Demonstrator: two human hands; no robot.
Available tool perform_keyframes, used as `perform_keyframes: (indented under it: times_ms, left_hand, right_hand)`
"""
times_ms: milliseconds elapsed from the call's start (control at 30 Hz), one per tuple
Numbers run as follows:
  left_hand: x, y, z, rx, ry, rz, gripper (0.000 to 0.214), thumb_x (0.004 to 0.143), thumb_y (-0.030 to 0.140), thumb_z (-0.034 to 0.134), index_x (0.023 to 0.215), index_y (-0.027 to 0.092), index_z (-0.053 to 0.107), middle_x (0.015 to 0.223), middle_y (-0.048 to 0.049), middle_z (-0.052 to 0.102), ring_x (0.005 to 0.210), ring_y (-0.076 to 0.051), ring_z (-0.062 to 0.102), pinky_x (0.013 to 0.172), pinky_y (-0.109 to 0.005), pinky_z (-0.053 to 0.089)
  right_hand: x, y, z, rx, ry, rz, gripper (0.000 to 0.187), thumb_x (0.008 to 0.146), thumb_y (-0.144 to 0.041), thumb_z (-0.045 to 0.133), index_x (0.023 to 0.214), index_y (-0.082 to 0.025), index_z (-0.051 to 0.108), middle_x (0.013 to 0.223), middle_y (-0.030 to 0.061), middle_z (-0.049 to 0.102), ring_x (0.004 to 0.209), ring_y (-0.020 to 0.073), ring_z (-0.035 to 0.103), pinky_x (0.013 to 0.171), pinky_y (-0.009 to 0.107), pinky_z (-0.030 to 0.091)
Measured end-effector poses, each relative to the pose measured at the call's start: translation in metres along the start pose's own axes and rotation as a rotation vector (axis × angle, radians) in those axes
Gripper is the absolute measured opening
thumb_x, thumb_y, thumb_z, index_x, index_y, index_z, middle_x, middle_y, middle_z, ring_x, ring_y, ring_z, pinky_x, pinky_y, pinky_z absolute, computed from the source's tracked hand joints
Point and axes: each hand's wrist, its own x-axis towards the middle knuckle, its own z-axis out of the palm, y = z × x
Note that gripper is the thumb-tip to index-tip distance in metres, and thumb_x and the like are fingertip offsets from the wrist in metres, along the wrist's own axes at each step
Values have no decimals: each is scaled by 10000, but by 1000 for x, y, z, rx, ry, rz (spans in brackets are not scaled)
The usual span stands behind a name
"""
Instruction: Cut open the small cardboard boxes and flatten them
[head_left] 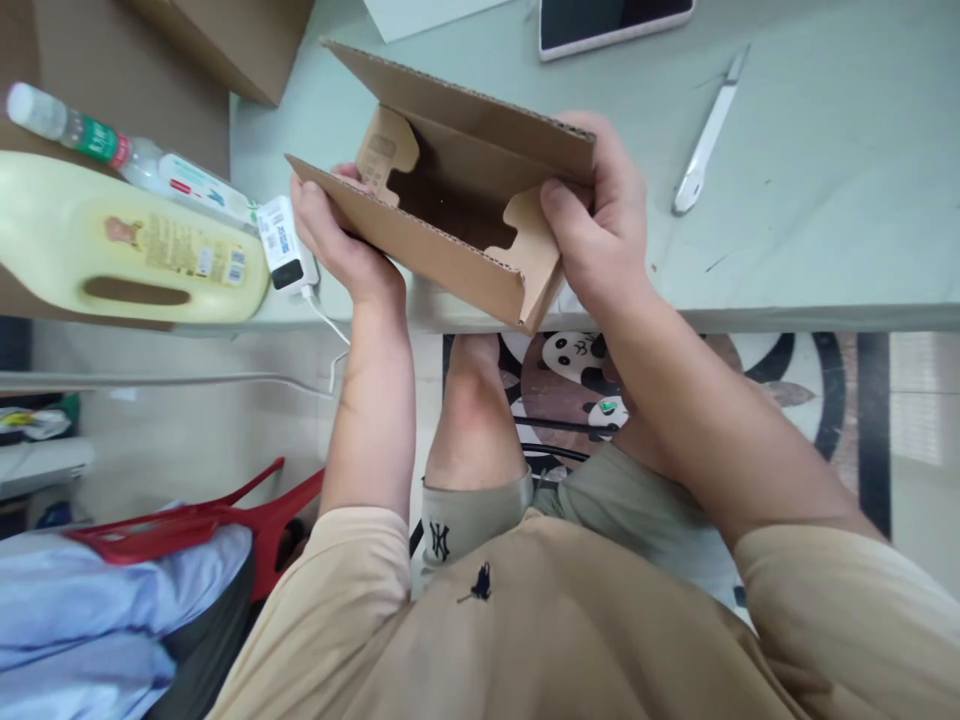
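Observation:
A small brown cardboard box (442, 265) is held up over the table's near edge, tilted, with its two long top flaps raised. Two notched end flaps are folded partly inward, and the inside looks dark, with no contents that I can make out. Around the box's left end, my left hand (341, 240) is closed, some of its fingers hidden behind the near flap. My right hand (604, 215) grips the opposite end, its thumb pressing at the right end flap. To the right of this hand, a white craft knife (705, 150) with its blade out lies on the table.
The pale green tabletop (817, 200) also bears a dark-screened tablet or phone (611, 22). At left are a large yellow jug (135, 240), a clear bottle (90, 135), a white charger (287, 245) with a cable, and a cardboard carton (232, 40). A red chair (262, 510) stands lower left.

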Motion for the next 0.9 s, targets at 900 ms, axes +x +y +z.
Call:
perform_keyframes:
  times_ms: [900]
  left_hand:
    - [-23, 23, 8, 320, -336, -42, 221, 863, 360, 734, 766, 196, 623, 1193, -84, 652, 1297, -235, 564, 1108, -448, 418]
  right_hand:
    - [-15, 17, -41, 45, 120, -100, 403, 959, -630, 481, 850, -291, 668, 1156, 43, 654, 1273, 307, 588, 1153, 554, 465]
